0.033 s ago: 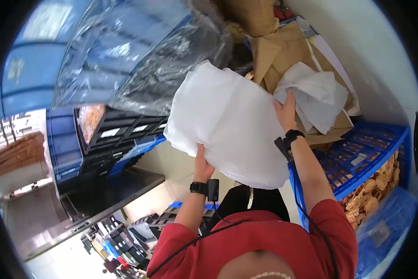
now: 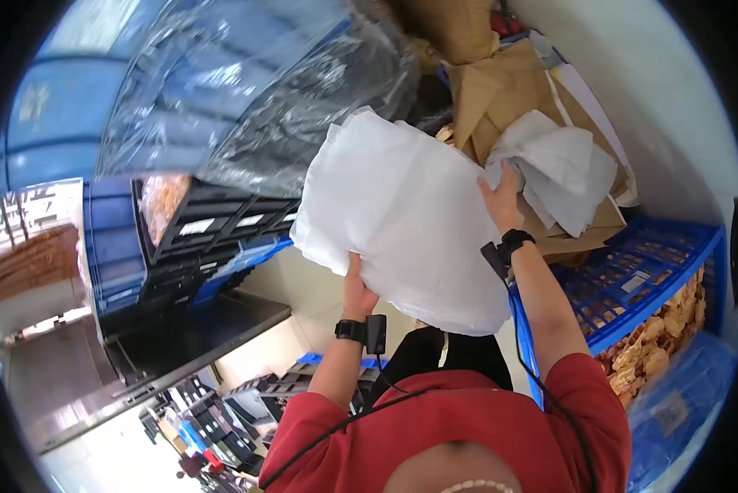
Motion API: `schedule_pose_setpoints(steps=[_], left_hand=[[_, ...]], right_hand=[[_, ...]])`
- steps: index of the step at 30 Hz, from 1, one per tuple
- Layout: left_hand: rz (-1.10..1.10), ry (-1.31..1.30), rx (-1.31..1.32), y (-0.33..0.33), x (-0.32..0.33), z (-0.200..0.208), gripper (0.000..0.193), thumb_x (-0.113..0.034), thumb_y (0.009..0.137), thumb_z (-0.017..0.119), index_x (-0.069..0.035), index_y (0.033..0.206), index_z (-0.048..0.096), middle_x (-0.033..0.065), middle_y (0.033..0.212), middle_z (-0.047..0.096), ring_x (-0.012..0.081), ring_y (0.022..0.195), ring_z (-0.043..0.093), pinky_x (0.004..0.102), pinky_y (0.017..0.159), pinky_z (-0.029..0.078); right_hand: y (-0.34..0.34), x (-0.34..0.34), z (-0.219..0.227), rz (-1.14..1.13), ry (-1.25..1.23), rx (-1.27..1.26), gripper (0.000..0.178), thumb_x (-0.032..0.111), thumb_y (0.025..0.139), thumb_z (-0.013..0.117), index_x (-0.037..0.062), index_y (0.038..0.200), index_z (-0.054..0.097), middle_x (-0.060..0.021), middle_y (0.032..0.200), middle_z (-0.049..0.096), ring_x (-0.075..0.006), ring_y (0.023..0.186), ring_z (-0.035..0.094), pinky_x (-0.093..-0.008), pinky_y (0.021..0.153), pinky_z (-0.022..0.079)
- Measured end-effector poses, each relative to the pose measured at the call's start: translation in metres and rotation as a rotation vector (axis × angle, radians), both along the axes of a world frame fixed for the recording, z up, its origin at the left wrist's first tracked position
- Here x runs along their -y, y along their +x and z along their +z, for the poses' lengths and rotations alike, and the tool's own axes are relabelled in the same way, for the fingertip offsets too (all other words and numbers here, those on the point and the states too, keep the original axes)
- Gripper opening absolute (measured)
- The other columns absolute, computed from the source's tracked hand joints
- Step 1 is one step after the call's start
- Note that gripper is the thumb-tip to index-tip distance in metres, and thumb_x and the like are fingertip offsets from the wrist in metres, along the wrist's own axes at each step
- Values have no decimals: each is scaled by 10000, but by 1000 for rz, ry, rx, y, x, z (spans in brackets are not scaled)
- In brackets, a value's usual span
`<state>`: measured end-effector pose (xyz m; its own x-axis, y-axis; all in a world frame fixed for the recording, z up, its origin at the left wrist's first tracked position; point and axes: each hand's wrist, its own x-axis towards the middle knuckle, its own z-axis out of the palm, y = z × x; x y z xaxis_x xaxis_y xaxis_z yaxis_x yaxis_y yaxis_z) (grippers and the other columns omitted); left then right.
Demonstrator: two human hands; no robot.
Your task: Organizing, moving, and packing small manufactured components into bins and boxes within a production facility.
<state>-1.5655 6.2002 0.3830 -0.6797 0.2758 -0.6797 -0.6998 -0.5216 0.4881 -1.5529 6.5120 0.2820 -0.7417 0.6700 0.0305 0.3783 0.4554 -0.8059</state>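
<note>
A thick stack of thin white sheets (image 2: 402,222) is held up in front of my body, with wavy, uneven edges. My left hand (image 2: 357,289) is closed on its near left edge, thumb on top and the other fingers hidden underneath. Beside the stack's right edge is my right hand (image 2: 503,200), thumb and forefinger spread apart. Its thumb tip is at the stack's edge, and its forefinger reaches to the crumpled white sheets (image 2: 562,164) lying on brown cardboard (image 2: 500,90). Both wrists carry black bands with small boxes.
A blue plastic crate (image 2: 648,255) stands at the right, with tan, flat irregular pieces (image 2: 648,353) showing below its rim. Blue bins (image 2: 57,107) under clear plastic film (image 2: 303,107) fill the upper left. Black crates (image 2: 213,222) are stacked at the left, above a dark platform (image 2: 196,329).
The right hand's fingers have shifted slightly at the stack's right edge. The stack and my left hand stay almost in place; the view has tilted a little.
</note>
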Motion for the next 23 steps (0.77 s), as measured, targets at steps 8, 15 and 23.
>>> schedule_pose_setpoints(steps=[8, 15, 23], left_hand=[[78, 107, -76, 47, 142, 7, 518, -360, 883, 445, -55, 1282, 319, 118, 1265, 414, 282, 1138, 418, 437, 960, 349], [338, 145, -127, 125, 210, 39, 520, -337, 878, 462, -43, 1283, 321, 134, 1268, 412, 304, 1126, 432, 449, 947, 360], [489, 247, -217, 208, 253, 53, 569, -380, 864, 471, -48, 1295, 304, 127, 1281, 406, 307, 1133, 431, 455, 947, 357]], right_hand=[[14, 105, -20, 316, -369, 255, 588, 352, 690, 655, -32, 1107, 497, -188, 998, 580, -300, 931, 558, -351, 808, 426], [23, 160, 78, 555, -580, 64, 265, 207, 749, 635, -16, 886, 594, -1, 698, 563, -66, 621, 460, -204, 570, 378], [24, 191, 230, 1053, -528, 300, 284, 247, 803, 604, -9, 925, 619, -5, 782, 615, -68, 678, 533, -200, 634, 415]])
